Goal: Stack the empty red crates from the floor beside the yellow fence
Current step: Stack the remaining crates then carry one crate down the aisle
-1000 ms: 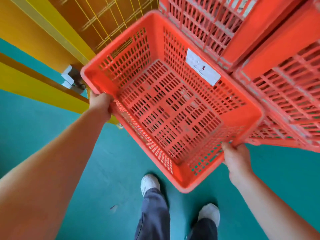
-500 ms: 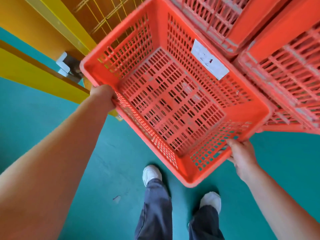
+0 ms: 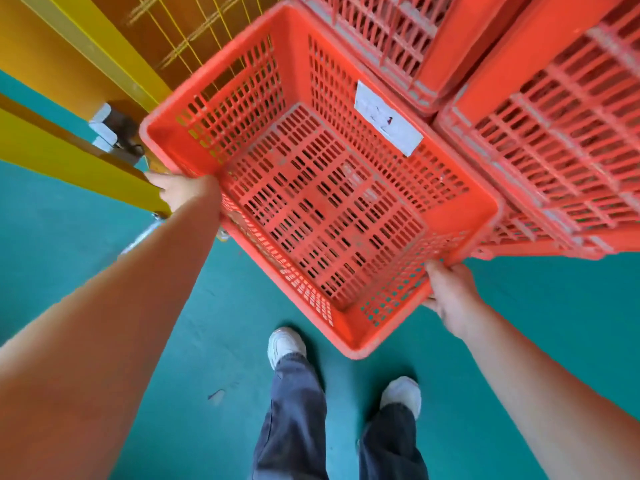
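Crates are numbering at least three: one empty red crate (image 3: 322, 209), slotted and bearing a single white label (image 3: 388, 117), is hanging over the teal floor (image 3: 207, 341) between the yellow fence (image 3: 194, 32) and the rear crate (image 3: 381, 32) and right-side crate (image 3: 554, 133). Two hands are holding it, left hand (image 3: 183, 192) and right hand (image 3: 450, 292) each gripping its rim.

The carried crate (image 3: 325, 216) filled the middle. The far stack (image 3: 381, 29) and the right stack (image 3: 554, 150) of red crates stood touching or just beside it, so no hand could pass there. On the left, the yellow rail (image 3: 69, 157) and mesh fence (image 3: 180, 39) crowded its corner, with the left hand (image 3: 183, 192) squeezed between rail and rim. Near, the teal floor (image 3: 207, 306) lay open, broken only by 2 shoes (image 3: 285, 342).
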